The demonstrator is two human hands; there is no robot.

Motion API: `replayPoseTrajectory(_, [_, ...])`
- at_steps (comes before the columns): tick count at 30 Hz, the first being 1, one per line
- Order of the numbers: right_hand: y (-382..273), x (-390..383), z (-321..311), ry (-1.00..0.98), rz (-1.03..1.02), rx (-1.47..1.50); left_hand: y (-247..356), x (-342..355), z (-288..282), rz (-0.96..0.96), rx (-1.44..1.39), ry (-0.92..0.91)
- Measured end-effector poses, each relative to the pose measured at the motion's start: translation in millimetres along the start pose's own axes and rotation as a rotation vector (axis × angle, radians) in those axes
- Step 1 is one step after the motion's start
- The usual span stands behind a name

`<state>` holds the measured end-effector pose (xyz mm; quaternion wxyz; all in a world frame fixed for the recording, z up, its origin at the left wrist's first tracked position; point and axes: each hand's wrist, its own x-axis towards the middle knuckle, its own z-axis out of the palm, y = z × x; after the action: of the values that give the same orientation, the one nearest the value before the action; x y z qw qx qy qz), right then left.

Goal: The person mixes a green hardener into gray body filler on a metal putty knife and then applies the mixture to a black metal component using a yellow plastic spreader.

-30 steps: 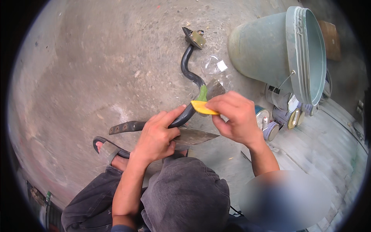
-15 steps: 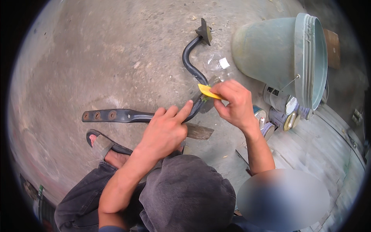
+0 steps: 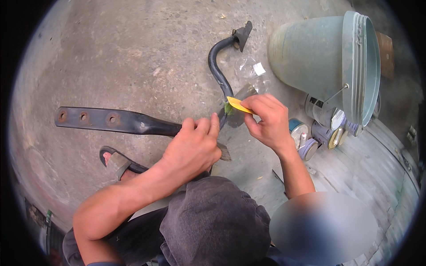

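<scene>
A bent black metal bar (image 3: 217,71) runs from an angled foot bracket at the top, through an S-shaped bend, to a flattened end with 3 rusty holes at the left. My left hand (image 3: 193,142) grips it near the middle, index finger lying along it; the underside of this grip is hidden. In my right hand (image 3: 269,116), thumb and fingers pinch a flat yellow spreader (image 3: 237,104). Its tip meets the bar just beyond my left fingertips, at a patch of green paste (image 3: 228,109).
A dark flat sheet (image 3: 245,94) and clear plastic film (image 3: 250,67) lie behind the spreader. Near my left wrist a wood piece (image 3: 225,153) shows. To the right are a tipped pale-green bucket (image 3: 306,53), several paint cans (image 3: 298,129) and grey boards (image 3: 355,168). My sandalled foot (image 3: 117,165) rests below the bar.
The bar's flat end has swung left and upward, and my left elbow has moved outward. My right hand has barely moved, with the spreader still at the green patch.
</scene>
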<state>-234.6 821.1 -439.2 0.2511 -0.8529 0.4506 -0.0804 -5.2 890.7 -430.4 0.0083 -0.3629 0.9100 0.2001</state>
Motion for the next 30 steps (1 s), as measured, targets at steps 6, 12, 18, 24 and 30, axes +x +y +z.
replayPoseTrajectory(6, [-0.8, 7.7, 2.3, 0.006, -0.057, -0.048, 3.1, 0.7, 2.4, 0.032, 0.15, -0.043])
replayPoseTrajectory(12, [2.8, 8.5, 8.1, 0.019, -0.03, 0.077, 10.1, 6.1, 3.3, 0.075, 0.357, -0.132])
replayPoseTrajectory(18, [-5.9, 3.7, 26.3, 0.006, -0.035, 0.087, 15.0, 10.5, -1.4, 0.08, 0.44, -0.222])
replayPoseTrajectory(24, [-15.2, 6.1, 34.4, -0.077, -0.061, 0.104, 19.7, 10.8, 7.4, 0.066, 0.528, -0.259])
replayPoseTrajectory(30, [-6.7, 17.5, 18.6, 0.004, 0.022, 0.243, 16.7, 14.3, 6.5, 0.142, 0.537, -0.289])
